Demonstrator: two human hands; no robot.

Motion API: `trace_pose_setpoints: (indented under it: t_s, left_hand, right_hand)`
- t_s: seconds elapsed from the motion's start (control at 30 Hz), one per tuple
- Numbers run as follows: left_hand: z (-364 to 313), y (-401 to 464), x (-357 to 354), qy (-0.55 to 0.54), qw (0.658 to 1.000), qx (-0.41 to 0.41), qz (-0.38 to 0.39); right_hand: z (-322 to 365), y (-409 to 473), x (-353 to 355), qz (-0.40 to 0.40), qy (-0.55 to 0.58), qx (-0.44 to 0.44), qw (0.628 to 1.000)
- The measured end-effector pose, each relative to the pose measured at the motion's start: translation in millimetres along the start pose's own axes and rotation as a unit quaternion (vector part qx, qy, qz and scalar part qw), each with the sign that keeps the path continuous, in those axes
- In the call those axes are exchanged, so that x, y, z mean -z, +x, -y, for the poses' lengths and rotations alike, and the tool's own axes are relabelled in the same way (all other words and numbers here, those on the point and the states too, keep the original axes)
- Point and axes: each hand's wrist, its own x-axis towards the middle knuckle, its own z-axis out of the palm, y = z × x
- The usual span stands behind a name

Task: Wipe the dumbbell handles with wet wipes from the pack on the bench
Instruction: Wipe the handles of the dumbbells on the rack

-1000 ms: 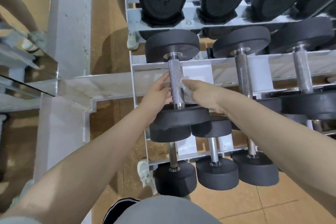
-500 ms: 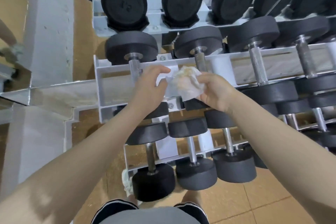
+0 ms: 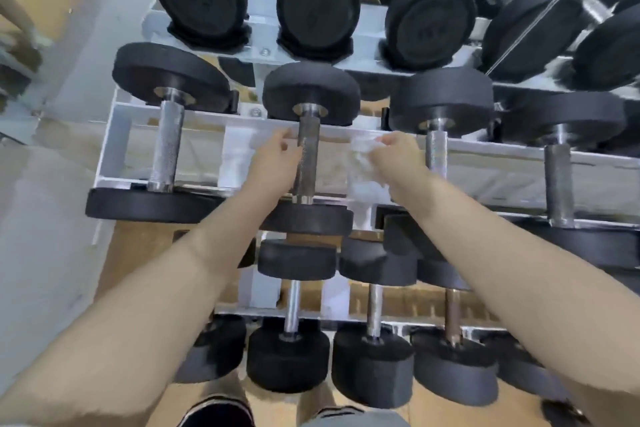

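Note:
Black dumbbells with knurled steel handles lie on the middle tier of a white rack (image 3: 114, 135). My left hand (image 3: 273, 163) is at the left side of the second dumbbell's handle (image 3: 306, 156), fingers curled toward it and touching it. My right hand (image 3: 398, 156) hovers just right of that handle and grips a crumpled white wet wipe (image 3: 363, 163). The wipe hangs between the second handle and the third handle (image 3: 436, 149), touching neither. The wipe pack and the bench are out of view.
The first handle (image 3: 168, 146) lies at the left and a fourth handle (image 3: 559, 180) at the right. Larger dumbbells fill the top tier (image 3: 318, 7), smaller ones the bottom tier (image 3: 291, 354). A grey wall and a mirror stand to the left; tan floor lies below.
The view shifted right along the rack. Both hands left the first handle, held the wipe up together, and now flank the second handle, the right hand alone keeping the wipe.

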Motion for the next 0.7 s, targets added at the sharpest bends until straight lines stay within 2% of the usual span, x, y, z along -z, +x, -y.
trace_pose_setpoints:
  t_s: [0.1,0.2,0.3,0.37,0.43,0.5,0.57,0.6,0.63,0.7]
  left_hand:
    - [7,6,-3,-0.045,0.998,0.017,0.051]
    - [10,8,-3,-0.077,0.995,0.003,0.056]
    - [10,7,-6,-0.068,0.996,-0.029,0.039]
    - [10,7,-7,-0.065,0.997,-0.036,0.035]
    - [11,8,-6,-0.068,0.996,-0.038,0.04]
    - [12,9,-4,-0.084,0.995,-0.028,0.036]
    - [9,12,-2,-0.098,0.995,-0.009,0.025]
    - [8,13,-1,-0.101,0.995,-0.002,0.028]
    - [6,13,-1,-0.098,0.995,0.001,0.036]
    - [6,13,-1,-0.09,0.995,-0.009,0.052]
  right_hand:
    - [1,24,-17,0.007,-0.042,-0.008,0.999]
    - [9,40,-29,0.012,-0.054,-0.025,0.998]
    - [25,31,-43,0.055,0.048,-0.013,0.997]
    - [34,20,-48,0.085,0.182,-0.021,0.979]
    - [33,5,-49,0.118,0.227,-0.028,0.966]
    - [23,-8,-45,0.167,0.139,-0.031,0.976]
    - [15,-17,-42,0.223,-0.012,-0.041,0.974]
    - [13,-18,-43,0.225,-0.058,-0.04,0.972]
    - [14,-17,-45,0.217,-0.065,-0.039,0.973]
    - [21,-10,-46,0.204,0.041,-0.032,0.978]
